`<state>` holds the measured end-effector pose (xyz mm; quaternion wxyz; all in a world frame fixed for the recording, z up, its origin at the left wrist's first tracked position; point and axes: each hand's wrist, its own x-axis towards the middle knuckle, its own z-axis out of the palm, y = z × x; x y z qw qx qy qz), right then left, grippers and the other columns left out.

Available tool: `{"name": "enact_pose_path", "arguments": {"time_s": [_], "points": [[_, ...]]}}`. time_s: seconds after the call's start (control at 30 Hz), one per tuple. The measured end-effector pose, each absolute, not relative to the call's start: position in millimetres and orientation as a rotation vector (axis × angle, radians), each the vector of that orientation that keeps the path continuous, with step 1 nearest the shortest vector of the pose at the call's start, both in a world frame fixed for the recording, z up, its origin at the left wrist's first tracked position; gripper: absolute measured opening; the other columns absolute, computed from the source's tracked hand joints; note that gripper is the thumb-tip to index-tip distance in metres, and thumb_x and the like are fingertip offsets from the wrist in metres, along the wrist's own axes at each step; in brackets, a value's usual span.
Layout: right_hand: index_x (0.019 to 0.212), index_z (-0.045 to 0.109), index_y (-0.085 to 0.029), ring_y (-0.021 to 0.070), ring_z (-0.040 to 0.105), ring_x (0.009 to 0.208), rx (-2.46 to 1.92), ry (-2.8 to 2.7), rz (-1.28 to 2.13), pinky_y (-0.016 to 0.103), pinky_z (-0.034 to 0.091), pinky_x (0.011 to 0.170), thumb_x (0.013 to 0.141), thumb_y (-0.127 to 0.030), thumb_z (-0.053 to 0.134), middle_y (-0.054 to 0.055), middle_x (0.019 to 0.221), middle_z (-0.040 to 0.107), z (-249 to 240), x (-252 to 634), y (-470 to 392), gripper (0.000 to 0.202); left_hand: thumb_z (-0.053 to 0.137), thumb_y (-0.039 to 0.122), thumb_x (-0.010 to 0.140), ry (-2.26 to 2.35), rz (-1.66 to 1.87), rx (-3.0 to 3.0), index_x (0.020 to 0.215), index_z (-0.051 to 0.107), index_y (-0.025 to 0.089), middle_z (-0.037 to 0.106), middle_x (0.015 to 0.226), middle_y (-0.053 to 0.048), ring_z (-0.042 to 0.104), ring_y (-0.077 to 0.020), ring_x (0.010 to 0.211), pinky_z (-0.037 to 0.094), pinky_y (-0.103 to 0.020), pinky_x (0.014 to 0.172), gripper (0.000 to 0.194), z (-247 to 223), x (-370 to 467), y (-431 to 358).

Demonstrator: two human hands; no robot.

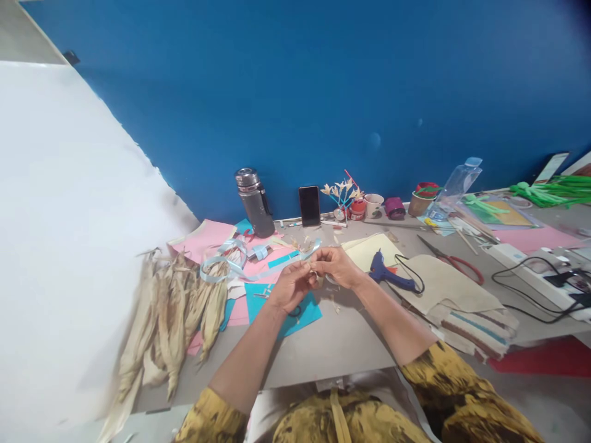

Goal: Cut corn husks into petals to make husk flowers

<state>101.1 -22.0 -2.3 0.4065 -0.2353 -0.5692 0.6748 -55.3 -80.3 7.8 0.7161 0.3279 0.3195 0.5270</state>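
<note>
In the head view, the left hand and right hand meet by the far edge of the blue paper sheet, fingertips pinching a small pale piece, mostly hidden. Dried husks lie left of that sheet, the glue gun right.

A craft workspace: a glue gun on the surface, scissors right of it, paper and husks left.
</note>
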Motion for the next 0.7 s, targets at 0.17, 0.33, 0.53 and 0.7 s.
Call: {"name": "enact_pose_path", "arguments": {"time_s": [0.17, 0.33, 0.53, 0.7], "points": [[0.079, 0.065, -0.014, 0.0167, 0.066, 0.056, -0.559, -1.426, 1.812, 0.023, 0.049, 0.050, 0.068, -0.044, 0.086, -0.004, 0.054, 0.056, -1.5, 104.0, -23.3, 0.038, 0.083, 0.027, 0.067, 0.593, 1.147, 0.686, 0.070, 0.062, 0.013, 0.051, 0.061, 0.001, 0.043, -0.0086, 0.056, 0.039, -0.026, 0.060, 0.026, 4.5, -53.6, -80.9], [0.078, 0.063, -0.014, 0.0174, 0.068, 0.055, -0.490, -1.362, 1.862, 0.023, 0.051, 0.048, 0.070, -0.038, 0.086, -0.003, 0.054, 0.059, -0.1, 106.1, -21.7, 0.034, 0.076, 0.043, 0.075, 0.478, 1.174, 0.609, 0.080, 0.064, 0.013, 0.055, 0.066, -0.002, 0.051, -0.0137, 0.063, 0.044, -0.031, 0.063, 0.032, 2.0, -52.1, -81.1], [0.078, 0.065, -0.013, 0.0144, 0.065, 0.053, -0.491, -1.345, 1.883, 0.023, 0.050, 0.050, 0.068, -0.036, 0.088, 0.002, 0.062, 0.067, -0.9, 106.4, -20.3, 0.034, 0.079, 0.026, 0.075, 0.523, 1.158, 0.731, 0.073, 0.063, 0.012, 0.055, 0.063, -0.002, 0.051, -0.0123, 0.064, 0.042, -0.027, 0.065, 0.021, 0.7, -53.2, -81.2], [0.079, 0.063, -0.014, 0.0160, 0.066, 0.054, -0.466, -1.308, 1.930, 0.027, 0.052, 0.052, 0.068, -0.035, 0.088, 0.003, 0.064, 0.068, 0.2, 107.9, -21.1, 0.034, 0.080, 0.037, 0.073, 0.463, 1.152, 0.694, 0.078, 0.064, 0.013, 0.057, 0.069, -0.003, 0.054, -0.0152, 0.068, 0.044, -0.030, 0.066, 0.029, -0.4, -55.4, -82.2]]}}
